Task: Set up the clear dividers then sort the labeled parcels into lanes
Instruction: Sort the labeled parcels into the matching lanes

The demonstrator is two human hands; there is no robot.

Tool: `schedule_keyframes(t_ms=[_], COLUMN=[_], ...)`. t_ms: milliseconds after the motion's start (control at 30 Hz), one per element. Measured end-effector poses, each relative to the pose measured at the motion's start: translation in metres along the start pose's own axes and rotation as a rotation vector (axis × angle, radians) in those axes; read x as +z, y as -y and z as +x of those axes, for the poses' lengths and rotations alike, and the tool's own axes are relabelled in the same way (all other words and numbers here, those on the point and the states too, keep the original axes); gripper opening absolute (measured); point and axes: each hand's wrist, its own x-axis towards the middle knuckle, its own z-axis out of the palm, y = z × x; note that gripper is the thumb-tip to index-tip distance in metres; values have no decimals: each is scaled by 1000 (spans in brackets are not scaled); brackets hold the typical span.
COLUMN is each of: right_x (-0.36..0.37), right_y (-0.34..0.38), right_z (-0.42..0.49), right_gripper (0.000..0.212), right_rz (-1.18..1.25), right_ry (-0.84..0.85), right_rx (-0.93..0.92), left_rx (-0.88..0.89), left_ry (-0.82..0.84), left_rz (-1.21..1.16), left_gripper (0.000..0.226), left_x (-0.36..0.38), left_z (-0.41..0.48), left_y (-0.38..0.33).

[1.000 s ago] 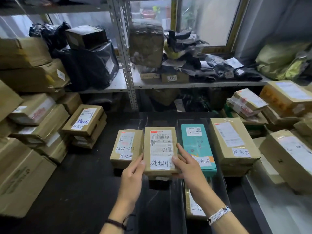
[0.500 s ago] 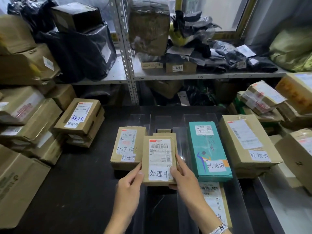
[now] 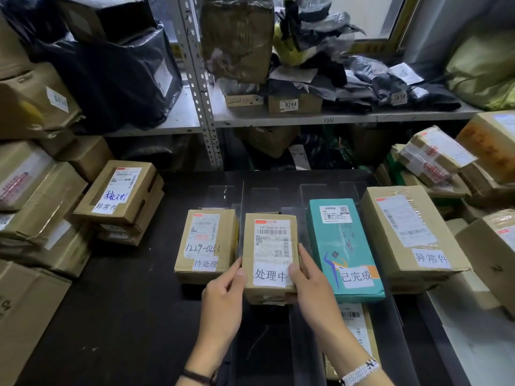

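Head view, wide-angle. Station: on the person's head, over the near side of the black table (image 3: pixel 111 330). Bearing: forward and down. Near field: left hand (image 3: pixel 223 299) and right hand (image 3: pixel 312 291), close under the lens, forearms crossing the bottom edge; parcel (image 3: pixel 271 254) between them at frame centre. Far field: shelf (image 3: pixel 278 119) across the upper third, seen from slightly above. Margins: stacked boxes (image 3: pixel 41 190) at left and right, bowed by the lens
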Motion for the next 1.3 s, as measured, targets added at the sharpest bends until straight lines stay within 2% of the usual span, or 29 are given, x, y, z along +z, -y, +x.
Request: schedule_keyframes(t_ms=[233,533,867,1300], right_x=[10,13,14,14], right_y=[15,11,8,11], right_z=[37,60,68,67], right_gripper=[47,42,44,42], right_rz=[-42,-43,-90,-76], right_ry=[17,21,3,17], right_rx=[7,32,7,-4], left_rx=[13,37,174,196], left_ry=[-38,-98,-160,-140], left_rz=[48,221,395,414], left_gripper=[32,34,32,28], left_x=[14,22,30,28], left_z=[36,58,55,53], left_y=[-3,-2,-10,-13])
